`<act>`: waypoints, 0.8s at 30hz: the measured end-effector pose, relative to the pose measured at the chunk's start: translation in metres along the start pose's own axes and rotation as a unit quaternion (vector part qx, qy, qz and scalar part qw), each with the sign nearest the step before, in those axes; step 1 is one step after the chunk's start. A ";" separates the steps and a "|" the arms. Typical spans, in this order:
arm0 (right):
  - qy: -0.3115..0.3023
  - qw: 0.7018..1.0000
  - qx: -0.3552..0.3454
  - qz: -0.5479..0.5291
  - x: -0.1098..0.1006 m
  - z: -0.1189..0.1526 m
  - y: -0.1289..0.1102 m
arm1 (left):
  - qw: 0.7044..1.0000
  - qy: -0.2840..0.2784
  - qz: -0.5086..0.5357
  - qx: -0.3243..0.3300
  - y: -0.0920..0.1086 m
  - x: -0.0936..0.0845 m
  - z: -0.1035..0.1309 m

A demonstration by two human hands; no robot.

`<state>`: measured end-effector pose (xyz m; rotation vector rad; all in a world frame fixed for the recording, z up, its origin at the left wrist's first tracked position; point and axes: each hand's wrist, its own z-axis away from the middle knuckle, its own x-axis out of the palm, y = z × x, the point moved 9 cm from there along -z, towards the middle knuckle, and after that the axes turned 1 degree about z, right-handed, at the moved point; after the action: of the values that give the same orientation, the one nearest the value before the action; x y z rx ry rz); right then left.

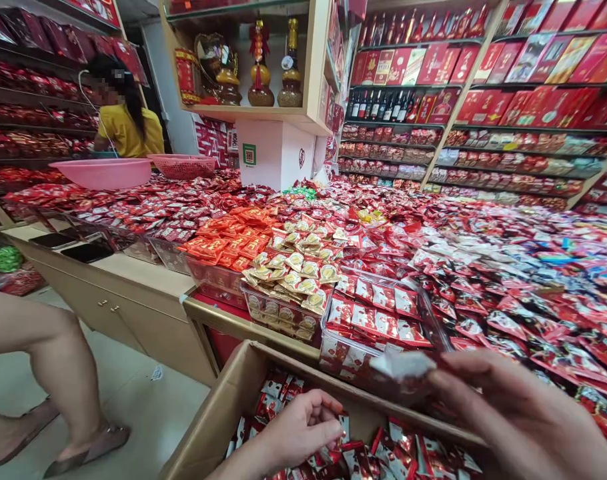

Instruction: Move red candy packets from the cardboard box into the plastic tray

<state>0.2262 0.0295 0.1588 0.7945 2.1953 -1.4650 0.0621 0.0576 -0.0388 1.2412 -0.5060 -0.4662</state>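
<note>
Between the thumb and fingers of my right hand (pixel 513 407) is a small packet (pixel 402 365) with a whitish side showing, slightly blurred. It is held just in front of a clear plastic bin (pixel 343 353) of red and white wrapped packets, laid in rows. My left hand (pixel 301 427) is over an open cardboard box (pixel 218 413), its fingers curled toward the thumb. A red and white packet shows by that thumb tip; whether it is gripped I cannot make out. Many red, white and dark packets (pixel 393 453) lie loose inside the box.
Beside the bin stand bins of gold packets (pixel 288 280) and orange-red packets (pixel 228 240). Heaped packets (pixel 523 267) spread across the counter. Pink baskets (pixel 103 173) sit at the back left, near a person in yellow (pixel 131 127). Another person's leg (pixel 66 353) is at left.
</note>
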 end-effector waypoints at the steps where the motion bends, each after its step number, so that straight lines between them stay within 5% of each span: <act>1: 0.029 0.998 -0.037 0.049 -0.009 -0.013 -0.012 | 1.000 0.012 -0.017 0.002 -0.001 -0.003 0.000; 3: 0.036 0.988 -0.092 0.119 -0.009 -0.039 -0.030 | 0.998 0.025 -0.052 -0.001 -0.004 -0.006 0.000; 8: -0.109 0.970 -0.101 0.191 0.041 -0.077 -0.031 | 0.993 0.028 -0.110 -0.013 -0.010 -0.006 -0.001; 13: -0.199 0.960 -0.058 0.189 0.069 -0.084 -0.021 | 0.989 0.037 -0.143 -0.025 -0.022 -0.012 -0.004; 24: -0.285 0.944 -0.023 0.163 0.104 -0.087 -0.001 | 0.980 0.037 -0.188 -0.057 -0.036 -0.016 -0.004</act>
<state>0.1453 0.1349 0.1309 0.5856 1.5730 -1.2704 0.0494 0.0605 -0.0766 1.2404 -0.1759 -0.7557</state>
